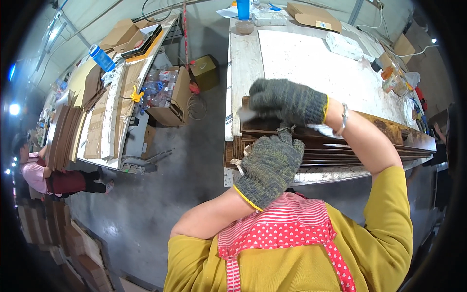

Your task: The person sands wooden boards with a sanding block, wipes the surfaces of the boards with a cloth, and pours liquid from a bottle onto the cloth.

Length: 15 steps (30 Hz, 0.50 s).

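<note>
A stack of dark brown wooden boards (340, 155) lies along the near edge of the white-topped table. My left hand (272, 168), in a dark grey-green knit glove with a yellow cuff, rests against the stack's near left part. Its fingers stretch forward over the boards, and pale wrapping shows at the thumb side. Just beyond it, my right hand (289, 101), gloved alike, is over the stack's left end with its fingers bent down. A pale, blurred thing (247, 115) shows under those fingers; its kind is not clear. The right fingertips are smeared by motion.
On the table (243, 63) are a blue cup (243, 9), a flattened cardboard box (315, 17), a white wrapped block (344, 45) and jars (389, 80). At left, a person (41, 170) stands by another bench holding brown panels (63, 131). A carton of bottles (168, 95) sits between.
</note>
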{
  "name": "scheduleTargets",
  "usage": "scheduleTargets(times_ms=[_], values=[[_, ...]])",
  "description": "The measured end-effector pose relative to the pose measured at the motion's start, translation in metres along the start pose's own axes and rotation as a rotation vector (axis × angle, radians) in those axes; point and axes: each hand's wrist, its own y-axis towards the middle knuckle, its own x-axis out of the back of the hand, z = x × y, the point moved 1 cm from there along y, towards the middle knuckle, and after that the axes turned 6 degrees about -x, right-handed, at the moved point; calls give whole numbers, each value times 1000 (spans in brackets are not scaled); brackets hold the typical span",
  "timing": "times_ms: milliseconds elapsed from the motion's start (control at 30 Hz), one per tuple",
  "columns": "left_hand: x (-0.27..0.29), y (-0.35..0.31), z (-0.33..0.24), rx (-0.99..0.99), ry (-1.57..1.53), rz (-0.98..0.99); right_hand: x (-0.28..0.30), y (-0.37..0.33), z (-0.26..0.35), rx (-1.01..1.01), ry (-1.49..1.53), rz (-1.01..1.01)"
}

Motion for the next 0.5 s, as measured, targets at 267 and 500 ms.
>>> scheduleTargets(times_ms=[267,500], values=[[-1,0,0,49,61,-9,27,14,7,75,-86,-15],[0,3,-4,70,49,35,42,42,-16,-571,18,58]])
